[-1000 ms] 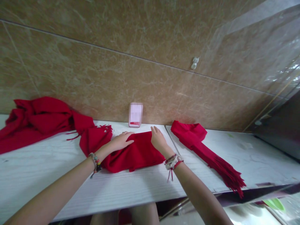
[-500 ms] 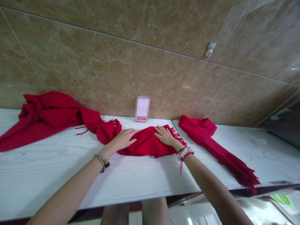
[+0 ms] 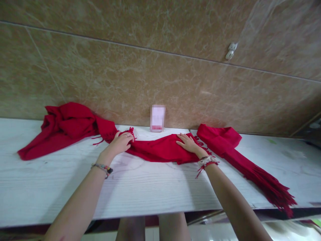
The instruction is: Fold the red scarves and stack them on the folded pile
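A red fringed scarf (image 3: 160, 149) lies across the white counter in front of me. My left hand (image 3: 120, 142) has its fingers curled over the scarf's bunched left end and grips the cloth. Flat on the right part, beside the fringe, rests my right hand (image 3: 188, 144) with its fingers spread. To the left is a crumpled heap of red cloth (image 3: 69, 122) with a fringed end near my left hand. Another red scarf (image 3: 240, 159), folded over at its top, lies at the right with its fringe hanging past the counter's front edge.
A phone (image 3: 157, 118) with a blurred screen leans against the brown tiled wall (image 3: 112, 77) behind the counter (image 3: 140, 194). A small white cat-shaped hook (image 3: 231, 51) is fixed to the wall. My legs show below the counter's front edge.
My left hand has slid left along the scarf and closed on its left end. The middle of the scarf is drawn longer and narrower. My right hand stays flat on the cloth.
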